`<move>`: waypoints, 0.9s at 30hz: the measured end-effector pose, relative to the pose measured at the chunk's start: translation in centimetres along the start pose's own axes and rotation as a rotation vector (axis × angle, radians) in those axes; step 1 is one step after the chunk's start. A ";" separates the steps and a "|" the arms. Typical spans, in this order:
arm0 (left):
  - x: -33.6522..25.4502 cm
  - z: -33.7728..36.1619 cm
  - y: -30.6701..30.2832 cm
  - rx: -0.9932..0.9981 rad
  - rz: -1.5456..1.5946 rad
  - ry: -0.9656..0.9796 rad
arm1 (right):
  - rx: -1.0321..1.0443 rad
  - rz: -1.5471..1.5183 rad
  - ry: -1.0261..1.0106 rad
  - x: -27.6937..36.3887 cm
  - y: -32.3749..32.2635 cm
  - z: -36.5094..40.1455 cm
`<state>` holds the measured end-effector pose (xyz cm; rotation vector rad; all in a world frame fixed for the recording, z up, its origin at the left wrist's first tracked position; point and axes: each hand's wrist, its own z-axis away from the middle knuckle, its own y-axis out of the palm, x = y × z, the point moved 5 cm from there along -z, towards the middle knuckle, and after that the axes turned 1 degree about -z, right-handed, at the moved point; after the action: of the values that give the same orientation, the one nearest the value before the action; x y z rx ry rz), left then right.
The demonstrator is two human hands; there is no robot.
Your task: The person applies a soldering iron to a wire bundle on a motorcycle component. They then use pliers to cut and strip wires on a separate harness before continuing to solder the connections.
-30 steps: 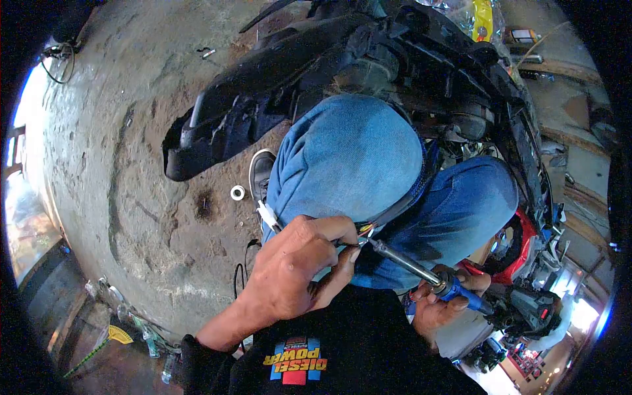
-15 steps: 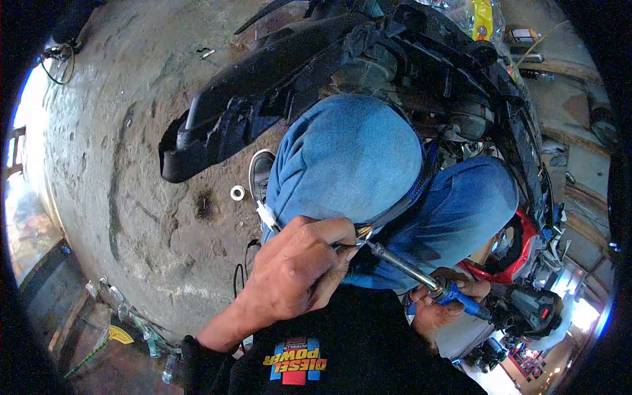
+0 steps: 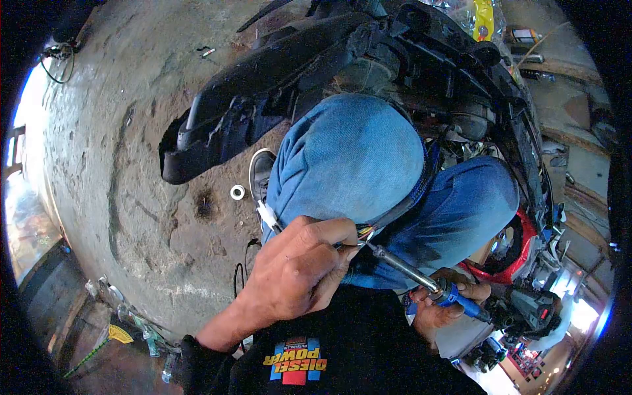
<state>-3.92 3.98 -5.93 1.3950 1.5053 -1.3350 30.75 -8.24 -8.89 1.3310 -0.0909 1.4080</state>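
Observation:
My left hand pinches thin wires between thumb and fingertips, over my bent knee. The wires come out of a dark sheathed harness that runs along my thigh. A white plug connector sticks out on the far side of this hand. In my right hand is a blue-handled soldering iron, gripped by its handle. Its metal shaft points up and left, with the tip close to the wires at my left fingertips.
A large black motorcycle body lies ahead of my knees. On the concrete floor sits a white roll near my shoe. Red bodywork stands at right, and a yellow fan-shaped item lies at lower left.
The soldering iron's tip has shifted slightly down and right, a little away from the wires. My left hand keeps its pinch, nearly still.

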 end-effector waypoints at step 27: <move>-0.2 -0.1 -0.1 0.057 -0.035 0.113 | -0.030 -0.228 0.521 3.6 2.2 -3.5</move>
<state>-3.99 4.01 -5.74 1.5090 1.5825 -1.3499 27.95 -4.35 -6.20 0.8835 0.3740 1.5026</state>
